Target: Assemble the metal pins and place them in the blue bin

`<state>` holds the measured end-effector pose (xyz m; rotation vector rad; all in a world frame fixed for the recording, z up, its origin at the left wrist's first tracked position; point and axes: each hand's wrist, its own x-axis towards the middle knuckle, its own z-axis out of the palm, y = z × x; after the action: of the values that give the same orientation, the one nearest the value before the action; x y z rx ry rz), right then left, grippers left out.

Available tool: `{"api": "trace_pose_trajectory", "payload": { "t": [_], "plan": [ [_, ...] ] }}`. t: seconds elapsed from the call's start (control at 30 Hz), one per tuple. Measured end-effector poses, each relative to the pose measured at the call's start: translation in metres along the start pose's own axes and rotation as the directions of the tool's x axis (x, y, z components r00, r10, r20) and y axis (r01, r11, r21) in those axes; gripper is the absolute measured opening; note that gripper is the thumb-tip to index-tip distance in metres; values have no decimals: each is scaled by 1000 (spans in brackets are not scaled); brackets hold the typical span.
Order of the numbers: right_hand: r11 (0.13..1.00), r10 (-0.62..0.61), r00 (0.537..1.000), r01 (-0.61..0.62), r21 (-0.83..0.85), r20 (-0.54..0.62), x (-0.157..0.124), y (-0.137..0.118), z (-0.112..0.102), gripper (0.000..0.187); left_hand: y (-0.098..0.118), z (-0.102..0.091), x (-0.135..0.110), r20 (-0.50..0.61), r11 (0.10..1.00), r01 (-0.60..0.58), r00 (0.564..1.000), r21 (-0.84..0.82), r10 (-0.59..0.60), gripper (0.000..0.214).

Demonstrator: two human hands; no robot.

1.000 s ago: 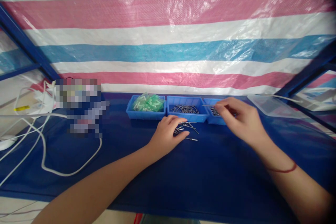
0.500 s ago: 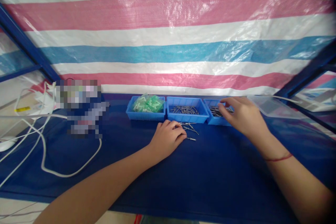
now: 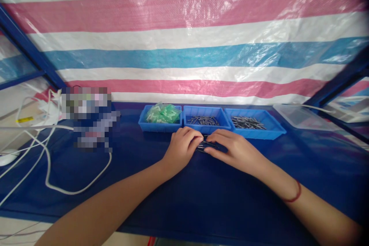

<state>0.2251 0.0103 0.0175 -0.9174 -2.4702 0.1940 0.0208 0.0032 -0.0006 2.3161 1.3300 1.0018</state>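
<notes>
Thin silver metal pins (image 3: 205, 144) lie in a small loose pile on the blue table, between my two hands. My left hand (image 3: 184, 147) rests at the pile's left side, thumb and forefinger pressed together; what is between them is too small to make out. From the right, my right hand (image 3: 235, 149) reaches over the pile, its thumb and fingers apart around the pins. Right behind stands a blue bin of metal pins (image 3: 204, 121). Another blue bin to its right holds darker-looking metal pins (image 3: 248, 122).
Green and clear plastic packets (image 3: 163, 113) fill the left blue bin (image 3: 160, 127). A clear plastic lid (image 3: 305, 117) lies at the right back. White cables (image 3: 49, 169) loop over the left side. A striped plastic sheet (image 3: 184, 59) hangs behind the table.
My right hand has come from the right bin down and left to the loose pins. My left hand stays nearly in place, its thumb and forefinger now pinched.
</notes>
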Motion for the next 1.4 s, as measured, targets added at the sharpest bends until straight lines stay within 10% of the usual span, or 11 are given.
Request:
{"api": "trace_pose_trajectory", "payload": {
  "t": [0.57,1.4],
  "plan": [
    [853,136,985,-61,518,-108,3,-12,24,14,14,0,-5,-212,929,-8,974,-369,-76,13],
    [798,183,981,-115,592,-56,4,-16,18,15,17,-2,-4,-197,914,-23,978,-404,-62,7]
  ]
}}
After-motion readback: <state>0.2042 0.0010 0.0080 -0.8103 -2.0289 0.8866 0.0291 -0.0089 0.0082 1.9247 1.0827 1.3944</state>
